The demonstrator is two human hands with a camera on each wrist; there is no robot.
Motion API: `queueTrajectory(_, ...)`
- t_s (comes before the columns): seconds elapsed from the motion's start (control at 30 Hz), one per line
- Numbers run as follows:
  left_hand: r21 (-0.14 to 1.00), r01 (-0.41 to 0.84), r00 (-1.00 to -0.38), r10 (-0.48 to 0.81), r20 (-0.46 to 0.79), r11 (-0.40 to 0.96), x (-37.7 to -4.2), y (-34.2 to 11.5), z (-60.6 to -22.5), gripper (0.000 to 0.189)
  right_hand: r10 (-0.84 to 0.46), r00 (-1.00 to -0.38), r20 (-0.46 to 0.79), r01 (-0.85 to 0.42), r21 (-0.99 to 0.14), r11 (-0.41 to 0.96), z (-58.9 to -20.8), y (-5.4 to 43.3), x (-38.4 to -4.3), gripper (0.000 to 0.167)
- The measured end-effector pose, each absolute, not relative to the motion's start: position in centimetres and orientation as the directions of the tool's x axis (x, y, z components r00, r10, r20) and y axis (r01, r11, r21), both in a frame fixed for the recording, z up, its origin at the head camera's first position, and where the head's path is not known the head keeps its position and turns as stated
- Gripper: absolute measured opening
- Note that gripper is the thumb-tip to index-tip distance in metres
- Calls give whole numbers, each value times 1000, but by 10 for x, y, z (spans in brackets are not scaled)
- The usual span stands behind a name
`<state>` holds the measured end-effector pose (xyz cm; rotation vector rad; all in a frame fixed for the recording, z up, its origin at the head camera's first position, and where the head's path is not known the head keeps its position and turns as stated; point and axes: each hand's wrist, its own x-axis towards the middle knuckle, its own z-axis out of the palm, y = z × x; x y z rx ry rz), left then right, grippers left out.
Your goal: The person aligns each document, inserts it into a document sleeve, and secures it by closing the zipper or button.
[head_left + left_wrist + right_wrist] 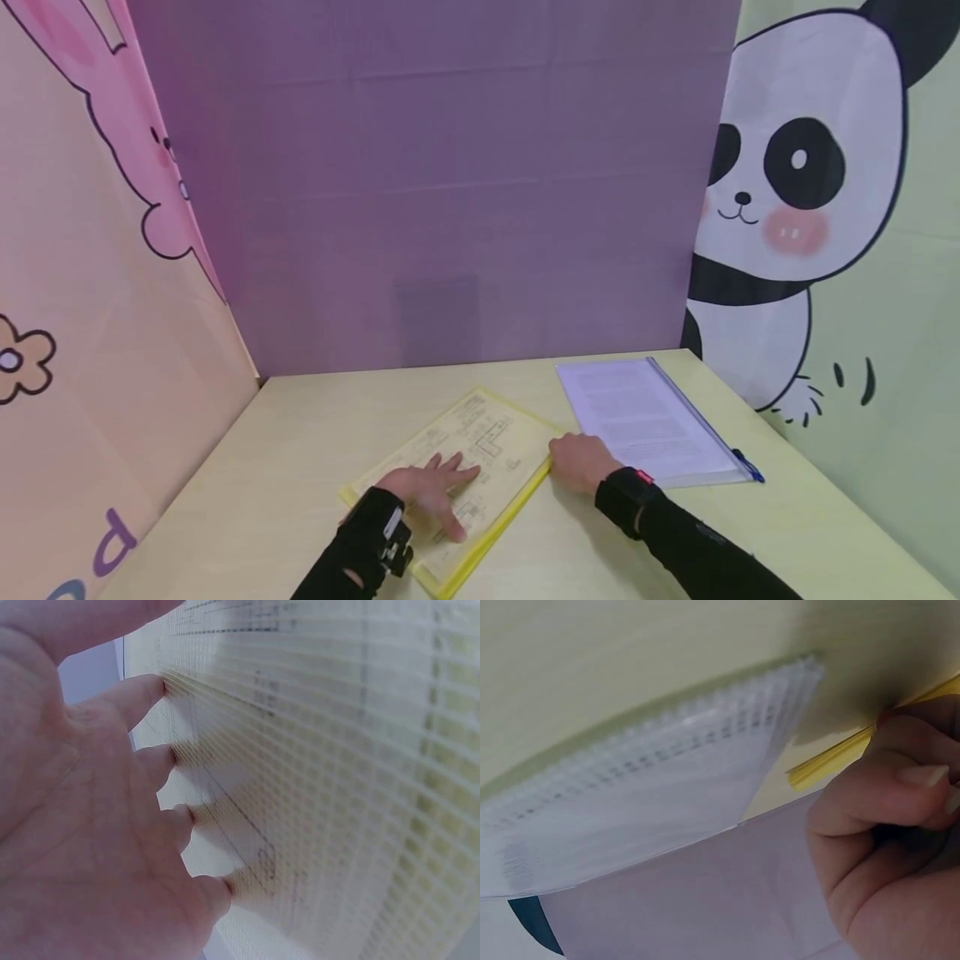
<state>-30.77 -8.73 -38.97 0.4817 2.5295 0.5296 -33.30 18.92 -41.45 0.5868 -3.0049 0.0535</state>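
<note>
A yellow-edged mesh document pouch [517,417] lies slanted on the table, with a printed sheet showing through it. My left hand [435,492] rests on its face with the fingers spread. In the left wrist view, the fingertips of that hand [90,795] touch the mesh [322,787]. At the pouch's right corner, my right hand [581,462] has its fingers curled and pinches the yellow edge. The right wrist view shows the thumb and bent fingers of this hand [900,825] at the yellow edge strip [832,757]; whatever lies between the fingertips is hidden.
A second document pouch [637,417], clear with printed paper inside, lies at the back right, close to the right hand. Its dark blue zip strip ends in a blue tab [750,468]. A purple backdrop [465,183] stands behind the table [300,442].
</note>
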Motion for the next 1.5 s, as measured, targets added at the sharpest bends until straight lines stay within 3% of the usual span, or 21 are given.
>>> queueTrajectory(0.57, 407, 258, -811, 426, -401, 876, -308, -85, -391, 97, -394, -914, 99, -387, 84, 918, -416, 182, -333, 24)
queueTrajectory(0.77, 406, 252, -811, 421, -407, 878, -306, -84, -392, 97, -387, -918, 86, -382, 74, 921, -418, 182, -338, 23)
queueTrajectory(1.13, 276, 249, -849, 346, -399, 928, -307, -71, -393, 95, -354, -931, 90, -354, 19, 935, -423, 183, -348, 18)
queueTrajectory(1.5, 274, 229, -855, 327, -402, 934, -306, -70, -391, 94, -374, -926, 50, -374, 5, 927, -417, 168, -324, 19)
